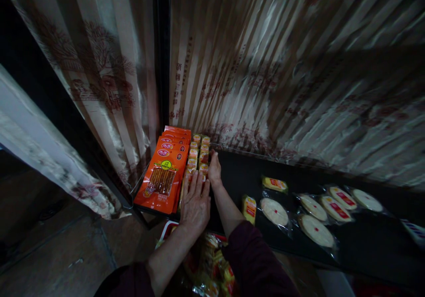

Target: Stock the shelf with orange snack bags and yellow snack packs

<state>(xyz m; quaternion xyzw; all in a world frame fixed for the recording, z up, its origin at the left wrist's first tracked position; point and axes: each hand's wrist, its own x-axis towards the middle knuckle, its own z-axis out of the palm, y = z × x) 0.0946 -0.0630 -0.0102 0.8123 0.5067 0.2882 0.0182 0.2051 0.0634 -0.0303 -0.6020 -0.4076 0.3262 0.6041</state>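
Small yellow packaged cakes point(204, 148) stand in two tight columns at the left end of the black shelf. My left hand point(195, 202) lies flat over the near end of these columns, fingers stretched forward, covering some packs. Along their right side is my right hand point(215, 168), fingers extended and seen edge-on, at or very near the packs. Neither hand grips anything that shows. Just left of the cakes, orange snack packets point(162, 173) are laid in an overlapping stack; the front one has a window showing brown sticks.
Two loose yellow packs point(275, 183) and several round, pale wrapped flatbreads point(275, 211) lie to the right on the black shelf point(239, 168). A bag of yellow packs point(212, 261) sits below the front edge. Pleated printed curtains point(232, 67) hang behind and at left, beside a dark post point(161, 58).
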